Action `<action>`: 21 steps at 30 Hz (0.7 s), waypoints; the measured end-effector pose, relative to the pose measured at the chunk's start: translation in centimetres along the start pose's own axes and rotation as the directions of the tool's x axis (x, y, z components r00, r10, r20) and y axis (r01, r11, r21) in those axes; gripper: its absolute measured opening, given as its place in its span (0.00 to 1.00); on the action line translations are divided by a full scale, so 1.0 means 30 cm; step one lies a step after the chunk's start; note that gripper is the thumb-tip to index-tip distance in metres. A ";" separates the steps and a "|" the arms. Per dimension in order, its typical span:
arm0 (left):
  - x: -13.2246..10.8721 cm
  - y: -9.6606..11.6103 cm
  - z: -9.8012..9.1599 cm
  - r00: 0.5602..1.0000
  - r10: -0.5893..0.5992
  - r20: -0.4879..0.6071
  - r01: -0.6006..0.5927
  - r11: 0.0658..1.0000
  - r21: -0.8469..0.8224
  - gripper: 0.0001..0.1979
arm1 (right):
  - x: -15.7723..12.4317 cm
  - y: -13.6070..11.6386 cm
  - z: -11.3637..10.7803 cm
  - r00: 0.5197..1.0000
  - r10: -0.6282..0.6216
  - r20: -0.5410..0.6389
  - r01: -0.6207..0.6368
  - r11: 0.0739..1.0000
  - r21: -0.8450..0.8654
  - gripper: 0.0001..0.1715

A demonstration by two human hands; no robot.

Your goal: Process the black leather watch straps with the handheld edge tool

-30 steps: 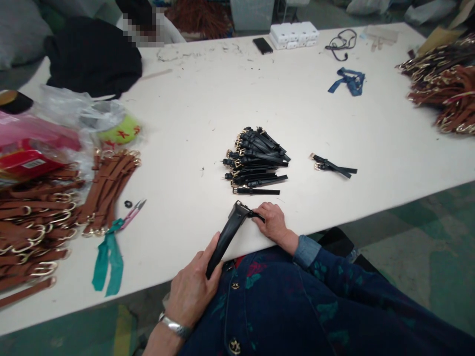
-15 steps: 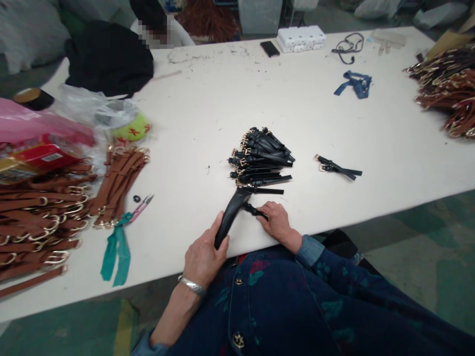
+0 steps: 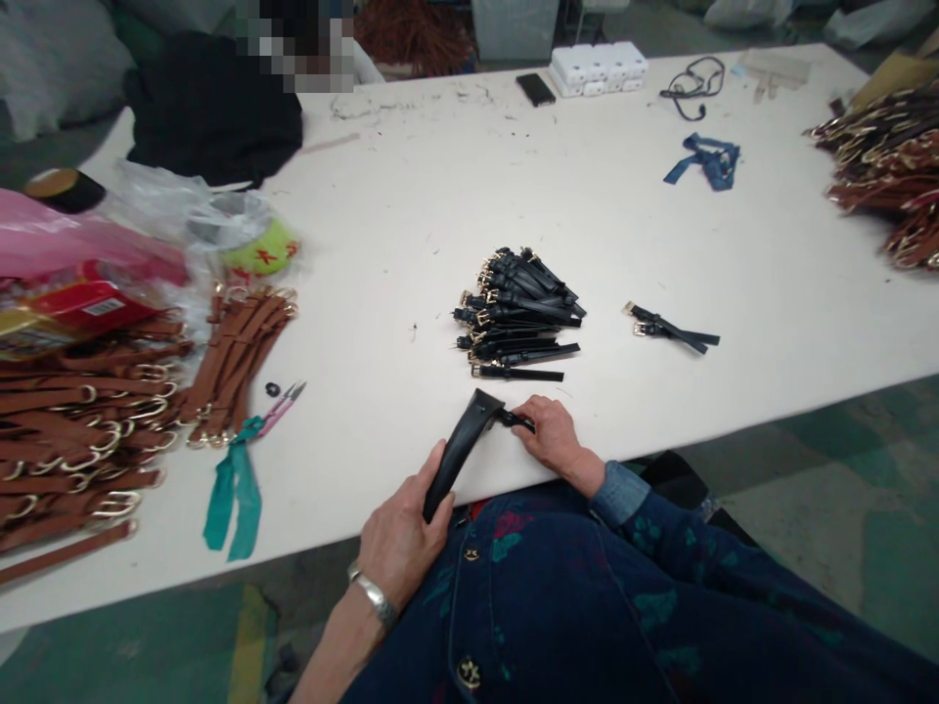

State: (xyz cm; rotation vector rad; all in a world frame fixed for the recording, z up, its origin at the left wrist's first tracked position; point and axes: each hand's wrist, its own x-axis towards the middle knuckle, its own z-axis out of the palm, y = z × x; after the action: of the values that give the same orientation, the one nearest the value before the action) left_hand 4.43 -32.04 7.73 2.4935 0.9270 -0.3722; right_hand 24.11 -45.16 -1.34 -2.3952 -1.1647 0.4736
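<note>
My left hand [image 3: 411,523] is closed round the lower end of a long, curved black piece [image 3: 462,445], broad and squared at its far end; I cannot make out its exact kind. Between the pinched fingers of my right hand [image 3: 552,433] is a short black buckle strap [image 3: 515,419]. The strap's buckle end meets the broad end of the curved piece; whether they are joined is unclear. Just beyond lies a single black strap [image 3: 522,374] with a gold buckle, below a pile of similar black buckle straps [image 3: 524,303].
Two black straps [image 3: 671,328] lie to the right. On the left are pink-handled snips [image 3: 277,411] with teal ribbon [image 3: 233,494], brown straps [image 3: 239,357] and plastic bags [image 3: 168,215]. A phone [image 3: 536,89] and white boxes [image 3: 599,68] stand far back. A person sits opposite.
The curved piece's far end has drawn back from the pile, uncovering the single strap's buckle. The strap in my right hand has shifted slightly right and up. Both hands keep their hold.
</note>
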 end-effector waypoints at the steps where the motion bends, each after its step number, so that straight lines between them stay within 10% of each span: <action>1: 0.017 0.008 0.000 1.000 -0.004 -0.009 0.004 1.000 0.003 0.31 | 0.000 -0.002 -0.001 1.000 0.002 -0.005 -0.002 1.000 -0.008 0.10; 21: 0.005 0.017 0.028 1.000 0.019 -0.008 -0.019 1.000 0.009 0.31 | -0.005 -0.003 0.016 0.998 0.000 -0.057 -0.002 0.999 -0.034 0.11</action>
State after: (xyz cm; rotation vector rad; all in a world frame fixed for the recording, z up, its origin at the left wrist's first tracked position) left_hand 4.80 -32.73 7.11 2.5115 0.9066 -0.3614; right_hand 23.73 -45.12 -1.69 -2.4220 -1.1551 0.3856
